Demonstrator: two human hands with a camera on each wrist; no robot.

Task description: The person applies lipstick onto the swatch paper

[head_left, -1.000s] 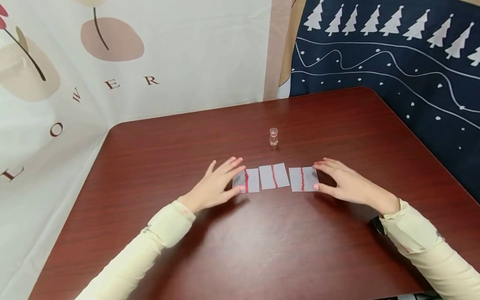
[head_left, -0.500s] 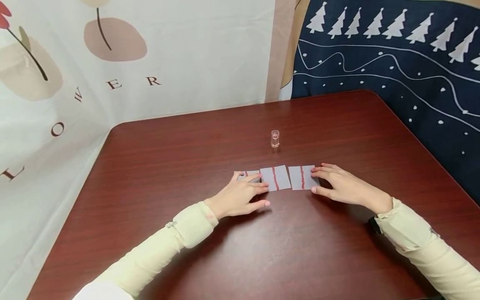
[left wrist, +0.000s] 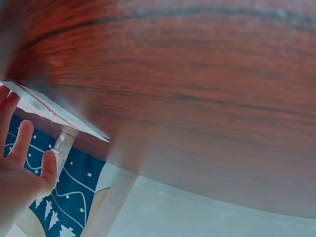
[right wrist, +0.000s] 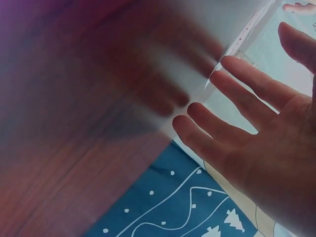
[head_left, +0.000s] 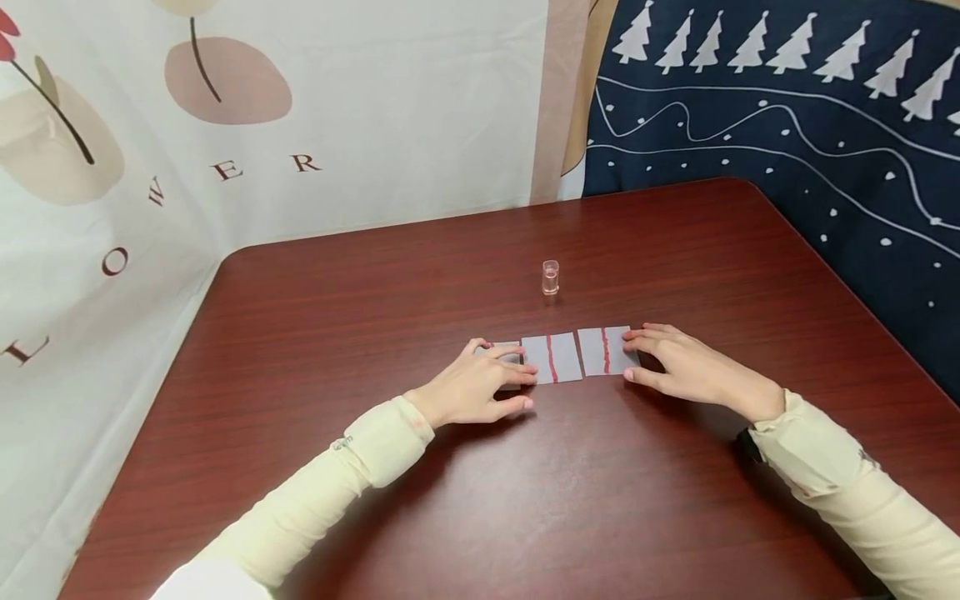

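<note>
Three white paper squares, each marked with a red line, lie in a row on the table. My left hand (head_left: 472, 385) spreads over the left square (head_left: 512, 353) and covers most of it, its fingertips reaching the edge of the middle square (head_left: 566, 357). The right square (head_left: 617, 352) has the fingertips of my right hand (head_left: 686, 367) at its right edge. Neither hand grips anything; the fingers of both are extended, as the right wrist view of the right hand (right wrist: 256, 113) also shows.
A small clear glass (head_left: 551, 279) stands behind the middle square, apart from both hands. The reddish-brown table (head_left: 360, 292) meets a white printed cloth (head_left: 420, 108) at the back and a dark blue one (head_left: 675, 108) at the right.
My left hand has moved right, from the left edge of the left square to lying over it. The right hand and the squares have shifted only slightly.
</note>
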